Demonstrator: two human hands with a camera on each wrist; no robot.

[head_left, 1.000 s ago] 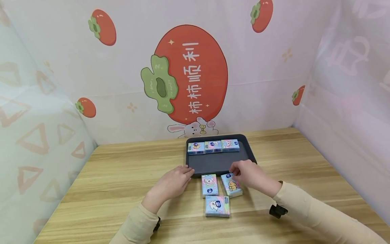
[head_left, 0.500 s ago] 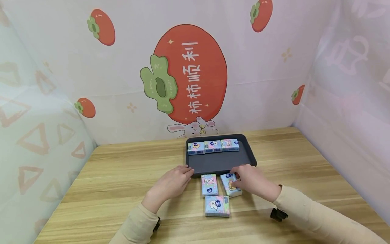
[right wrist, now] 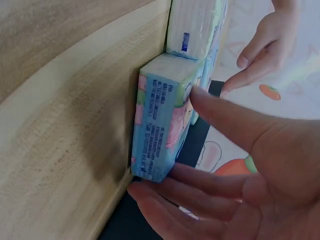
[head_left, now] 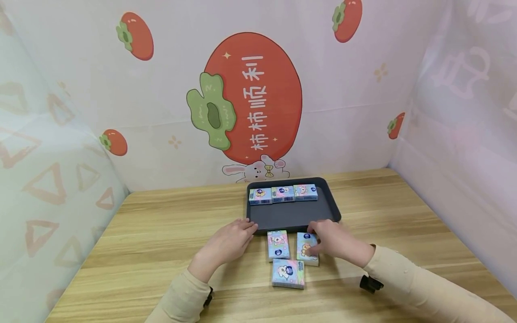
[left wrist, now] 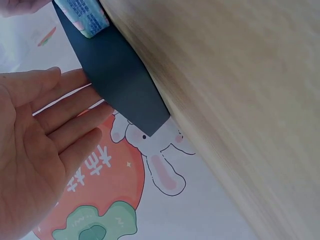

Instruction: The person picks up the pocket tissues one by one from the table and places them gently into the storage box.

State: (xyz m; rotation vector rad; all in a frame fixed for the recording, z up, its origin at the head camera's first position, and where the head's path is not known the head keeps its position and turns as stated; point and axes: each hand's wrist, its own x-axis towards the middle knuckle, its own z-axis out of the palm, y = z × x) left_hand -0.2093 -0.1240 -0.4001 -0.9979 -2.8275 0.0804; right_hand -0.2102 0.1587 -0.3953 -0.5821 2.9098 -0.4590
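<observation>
Right hand (head_left: 334, 242), gripping a pastel pack (head_left: 303, 251), has turned it straighter; left hand (head_left: 231, 241) lies extended.

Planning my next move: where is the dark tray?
In the head view, the dark tray sits just right of centre, beyond three patterned packs on the table, with the left hand at its near-left corner.

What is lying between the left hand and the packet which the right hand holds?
In the head view, another packet lies between the left hand and the held packet, with table surface on both sides.
</observation>
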